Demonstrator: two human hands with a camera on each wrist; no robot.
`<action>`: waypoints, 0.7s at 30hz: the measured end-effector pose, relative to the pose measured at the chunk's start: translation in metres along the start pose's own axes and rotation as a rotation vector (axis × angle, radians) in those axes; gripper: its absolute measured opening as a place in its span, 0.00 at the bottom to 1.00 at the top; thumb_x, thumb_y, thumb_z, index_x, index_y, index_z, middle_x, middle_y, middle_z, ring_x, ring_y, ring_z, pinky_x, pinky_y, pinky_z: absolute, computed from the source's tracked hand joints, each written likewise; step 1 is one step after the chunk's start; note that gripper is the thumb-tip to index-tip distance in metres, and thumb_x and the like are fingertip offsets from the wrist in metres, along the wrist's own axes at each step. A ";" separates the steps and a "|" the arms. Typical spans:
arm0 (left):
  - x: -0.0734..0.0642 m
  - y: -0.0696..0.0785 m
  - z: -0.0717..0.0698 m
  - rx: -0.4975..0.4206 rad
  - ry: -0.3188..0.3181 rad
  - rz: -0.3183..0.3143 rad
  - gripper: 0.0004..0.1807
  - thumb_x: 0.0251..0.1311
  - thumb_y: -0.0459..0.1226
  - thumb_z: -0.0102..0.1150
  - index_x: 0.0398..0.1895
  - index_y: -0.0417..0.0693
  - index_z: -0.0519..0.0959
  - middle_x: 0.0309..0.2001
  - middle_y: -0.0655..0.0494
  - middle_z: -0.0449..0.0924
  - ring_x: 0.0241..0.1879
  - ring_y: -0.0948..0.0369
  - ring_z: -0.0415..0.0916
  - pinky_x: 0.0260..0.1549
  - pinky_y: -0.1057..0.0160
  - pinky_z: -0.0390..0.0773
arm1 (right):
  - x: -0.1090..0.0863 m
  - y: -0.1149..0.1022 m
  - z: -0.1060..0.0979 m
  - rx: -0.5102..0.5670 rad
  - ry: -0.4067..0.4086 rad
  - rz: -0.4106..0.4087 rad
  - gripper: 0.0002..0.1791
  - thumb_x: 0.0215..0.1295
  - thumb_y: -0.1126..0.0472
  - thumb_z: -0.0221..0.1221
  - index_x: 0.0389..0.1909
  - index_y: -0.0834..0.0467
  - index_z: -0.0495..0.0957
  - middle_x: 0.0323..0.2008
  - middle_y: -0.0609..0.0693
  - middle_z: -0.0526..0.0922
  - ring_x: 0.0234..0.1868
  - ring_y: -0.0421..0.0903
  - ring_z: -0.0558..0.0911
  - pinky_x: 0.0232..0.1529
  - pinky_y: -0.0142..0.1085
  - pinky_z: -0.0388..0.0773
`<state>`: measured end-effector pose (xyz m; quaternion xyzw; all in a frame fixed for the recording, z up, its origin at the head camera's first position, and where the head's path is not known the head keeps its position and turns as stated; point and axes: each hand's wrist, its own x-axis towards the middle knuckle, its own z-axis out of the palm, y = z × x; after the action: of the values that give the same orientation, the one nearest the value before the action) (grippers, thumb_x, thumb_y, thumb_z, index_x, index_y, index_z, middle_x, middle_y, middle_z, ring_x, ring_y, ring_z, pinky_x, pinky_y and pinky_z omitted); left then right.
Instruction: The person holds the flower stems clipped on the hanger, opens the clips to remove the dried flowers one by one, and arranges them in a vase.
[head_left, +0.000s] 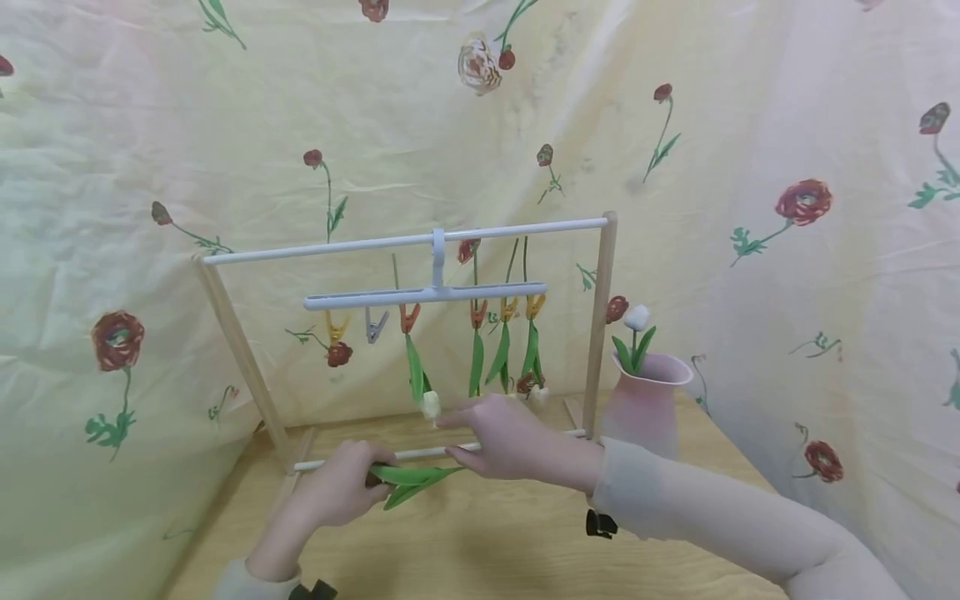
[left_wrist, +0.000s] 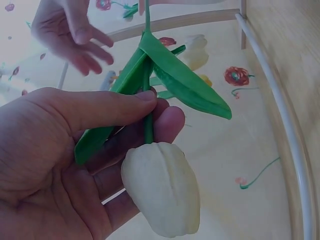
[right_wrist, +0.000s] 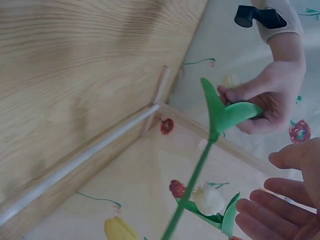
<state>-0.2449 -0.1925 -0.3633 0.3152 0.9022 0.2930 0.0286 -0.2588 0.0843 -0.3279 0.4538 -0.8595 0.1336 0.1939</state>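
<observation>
My left hand [head_left: 345, 483] pinches the stem of an artificial tulip between thumb and fingers, just beside its bloom. The white bloom [left_wrist: 161, 190] shows large in the left wrist view, and its green leaves [head_left: 412, 479] spread toward the right hand in the head view. The right hand [head_left: 506, 437] hovers at the stem end, fingers extended and holding nothing; in the right wrist view its fingers [right_wrist: 270, 205] are spread apart, with the long stem [right_wrist: 187, 192] running past them. Behind the hands, a white tulip [head_left: 431, 404] hangs upside down from an orange clip [head_left: 408, 317].
A pale hanger [head_left: 375, 298] hangs on the rack's white top bar [head_left: 330, 248]. Several more tulips hang by clips at its right; a yellow clip [head_left: 337, 325] and a grey clip [head_left: 375, 325] hold nothing. A pink vase [head_left: 641, 408] with a white tulip [head_left: 637, 317] stands right.
</observation>
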 end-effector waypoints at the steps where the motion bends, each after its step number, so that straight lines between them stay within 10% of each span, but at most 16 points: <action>1: 0.000 0.000 0.000 -0.005 0.000 0.001 0.07 0.66 0.28 0.65 0.34 0.47 0.87 0.30 0.58 0.87 0.26 0.72 0.76 0.26 0.70 0.79 | -0.002 0.002 0.001 -0.009 0.001 -0.005 0.18 0.67 0.56 0.72 0.55 0.56 0.89 0.47 0.52 0.93 0.36 0.42 0.91 0.34 0.25 0.84; 21: 0.005 -0.001 0.005 -0.003 0.021 0.041 0.08 0.65 0.26 0.65 0.32 0.46 0.86 0.30 0.55 0.88 0.27 0.74 0.78 0.28 0.72 0.81 | -0.027 0.010 0.020 -0.039 -0.107 0.031 0.16 0.63 0.55 0.75 0.51 0.53 0.90 0.47 0.48 0.93 0.44 0.44 0.91 0.44 0.34 0.88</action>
<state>-0.2483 -0.1878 -0.3673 0.3303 0.8954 0.2984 0.0135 -0.2576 0.1006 -0.3586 0.4430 -0.8780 0.0955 0.1542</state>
